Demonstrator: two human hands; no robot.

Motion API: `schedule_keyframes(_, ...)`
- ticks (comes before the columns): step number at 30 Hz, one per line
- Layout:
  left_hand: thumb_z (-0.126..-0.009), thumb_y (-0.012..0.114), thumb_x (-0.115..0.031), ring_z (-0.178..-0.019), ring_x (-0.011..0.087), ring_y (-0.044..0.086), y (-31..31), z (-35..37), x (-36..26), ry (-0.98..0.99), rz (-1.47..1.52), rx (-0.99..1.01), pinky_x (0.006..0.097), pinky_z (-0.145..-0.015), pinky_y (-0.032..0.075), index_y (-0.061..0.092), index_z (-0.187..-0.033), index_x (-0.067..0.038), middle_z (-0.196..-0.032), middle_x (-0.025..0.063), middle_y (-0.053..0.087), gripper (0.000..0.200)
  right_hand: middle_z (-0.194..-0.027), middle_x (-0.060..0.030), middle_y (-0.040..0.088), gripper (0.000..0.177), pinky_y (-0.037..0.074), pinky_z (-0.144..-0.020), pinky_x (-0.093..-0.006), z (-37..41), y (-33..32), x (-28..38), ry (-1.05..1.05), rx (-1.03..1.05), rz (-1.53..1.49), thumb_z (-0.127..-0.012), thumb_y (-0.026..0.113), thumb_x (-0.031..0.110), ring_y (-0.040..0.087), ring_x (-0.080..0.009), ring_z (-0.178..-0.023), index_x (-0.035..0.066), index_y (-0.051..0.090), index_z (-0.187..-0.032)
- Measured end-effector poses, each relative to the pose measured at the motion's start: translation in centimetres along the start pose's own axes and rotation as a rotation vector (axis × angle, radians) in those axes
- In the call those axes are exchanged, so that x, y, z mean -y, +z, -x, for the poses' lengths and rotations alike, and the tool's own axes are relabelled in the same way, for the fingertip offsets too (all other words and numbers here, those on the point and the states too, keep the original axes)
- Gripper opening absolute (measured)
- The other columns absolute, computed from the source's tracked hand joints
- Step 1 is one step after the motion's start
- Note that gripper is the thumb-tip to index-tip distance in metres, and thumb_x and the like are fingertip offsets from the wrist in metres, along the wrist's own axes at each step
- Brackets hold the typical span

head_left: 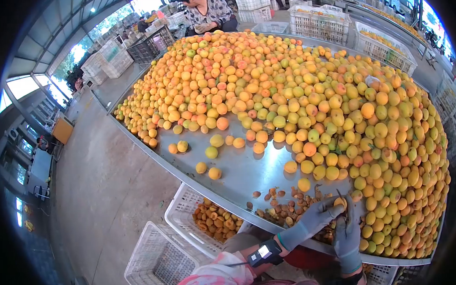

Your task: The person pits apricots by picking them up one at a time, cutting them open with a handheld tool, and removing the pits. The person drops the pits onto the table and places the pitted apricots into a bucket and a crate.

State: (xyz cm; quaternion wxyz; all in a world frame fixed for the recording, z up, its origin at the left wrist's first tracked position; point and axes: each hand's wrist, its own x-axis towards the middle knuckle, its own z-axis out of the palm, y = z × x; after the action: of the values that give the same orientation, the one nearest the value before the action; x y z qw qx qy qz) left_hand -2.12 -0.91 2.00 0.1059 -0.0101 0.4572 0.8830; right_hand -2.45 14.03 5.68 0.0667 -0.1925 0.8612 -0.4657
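My left hand (318, 214), in a grey glove, reaches over the near edge of the metal table (229, 180) with its fingers closed on an apricot (340, 203). Close beside it on the right, my right hand (347, 234), also gloved, has its fingers together near the same fruit. A thin dark pointed thing shows between the hands; what it belongs to is hard to make out. Brown pits (285, 211) lie on the metal left of my hands. A large heap of yellow-orange apricots (266, 81) covers much of the table.
Below the table's left edge stand a white crate (182, 207) with halved apricots (215, 221) and another white crate (156, 255). A person (208, 12) is across the table. More crates (319, 23) stand behind the heap.
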Motion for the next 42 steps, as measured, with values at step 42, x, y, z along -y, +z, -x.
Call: schedule_keyframes(42,-0.087,0.069,-0.027,-0.101,0.0139,0.059,-0.4,1.4,-1.9,0.255,-0.725,-0.168,0.0266,-0.088,0.047,0.056,-0.123,0.0,-0.112,0.0067,0.063,0.047,-0.108,-0.028,0.062,0.05,0.05,-0.075,-0.0429,-0.5,-1.3,1.0,0.066,0.178,0.093,-0.092,0.05,0.016,0.062,-0.044,-0.093,0.001,0.039,-0.138)
